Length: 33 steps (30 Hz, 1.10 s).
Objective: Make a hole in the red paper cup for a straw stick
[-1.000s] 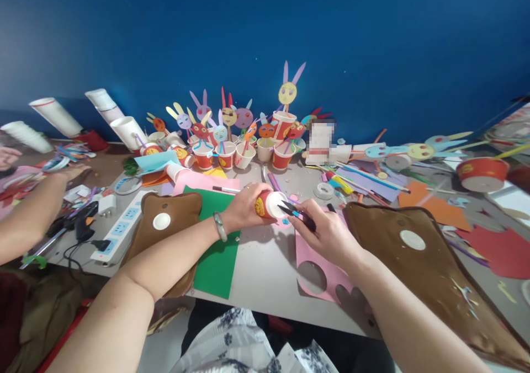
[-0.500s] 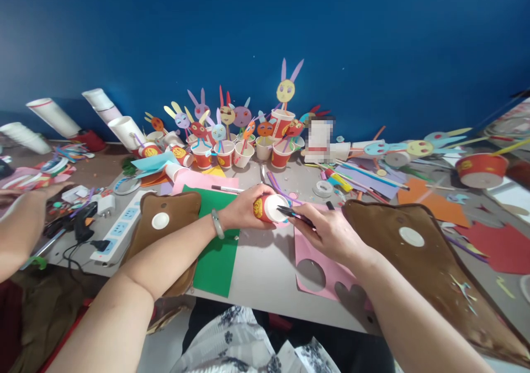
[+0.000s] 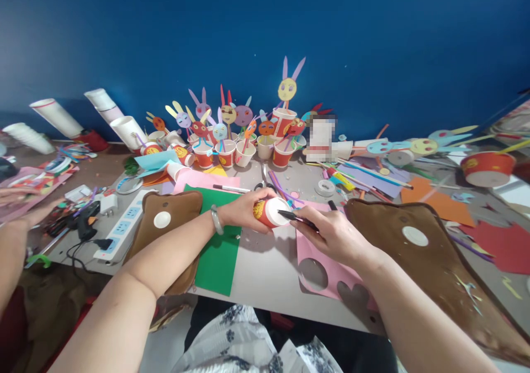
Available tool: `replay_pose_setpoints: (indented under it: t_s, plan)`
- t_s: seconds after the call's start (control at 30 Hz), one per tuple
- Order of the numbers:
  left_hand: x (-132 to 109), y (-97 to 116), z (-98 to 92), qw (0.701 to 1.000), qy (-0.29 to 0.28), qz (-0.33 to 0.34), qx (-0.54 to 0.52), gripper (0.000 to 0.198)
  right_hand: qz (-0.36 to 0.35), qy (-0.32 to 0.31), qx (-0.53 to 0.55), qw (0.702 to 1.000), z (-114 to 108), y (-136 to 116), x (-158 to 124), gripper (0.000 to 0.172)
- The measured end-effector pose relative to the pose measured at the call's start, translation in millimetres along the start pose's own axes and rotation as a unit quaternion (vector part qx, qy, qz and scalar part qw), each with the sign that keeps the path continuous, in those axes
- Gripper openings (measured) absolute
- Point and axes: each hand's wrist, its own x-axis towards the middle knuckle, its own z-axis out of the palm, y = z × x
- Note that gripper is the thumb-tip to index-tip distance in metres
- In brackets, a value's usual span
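Note:
My left hand (image 3: pixel 244 210) is closed round a red paper cup (image 3: pixel 271 212) that lies on its side, its white bottom turned to the right. My right hand (image 3: pixel 331 235) grips a thin dark pointed tool (image 3: pixel 295 217) whose tip touches the cup's white bottom. Both hands hover just above the grey table (image 3: pixel 265 268). Under the right hand lies a pink paper sheet (image 3: pixel 318 276) with round holes cut out. A green sheet (image 3: pixel 217 251) lies under my left wrist, which wears a bracelet.
Several cups with paper bunny figures on sticks (image 3: pixel 244 136) stand at the back. Brown pads (image 3: pixel 163 224) (image 3: pixel 430 262) flank my arms. A power strip (image 3: pixel 120 229) and glue gun (image 3: pixel 85 224) lie left, near another person's arm (image 3: pixel 12 235). Scissors (image 3: pixel 264 181), tape roll (image 3: pixel 324 188), paper scraps.
The cup and both hands have shifted slightly toward me. The other person's hand on the left has drawn back toward the table's left edge.

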Motion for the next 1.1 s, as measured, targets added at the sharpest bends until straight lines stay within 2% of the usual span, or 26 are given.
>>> replay_pose_setpoints:
  t_s: [0.23,0.47,0.7,1.1]
  plan:
    - [0,4,-3.0,0.992,-0.050,-0.055,-0.104,0.067,0.006,-0.027,0.040,0.999,-2,-1,-1,0.020]
    - [-2,2,-3.9,0.958,-0.111,-0.119,-0.237,0.069,0.027,-0.066,0.113,0.991,-12,-8,2,0.019]
    - [-2,-1,-6.3,0.939,-0.171,-0.131,-0.267,0.071,0.040,-0.103,0.148,0.983,-18,-13,-1,0.019]
    - [0,17,-2.6,0.907,-0.255,-0.167,-0.292,0.071,0.016,-0.139,0.214,0.967,-24,-22,-2,0.015]
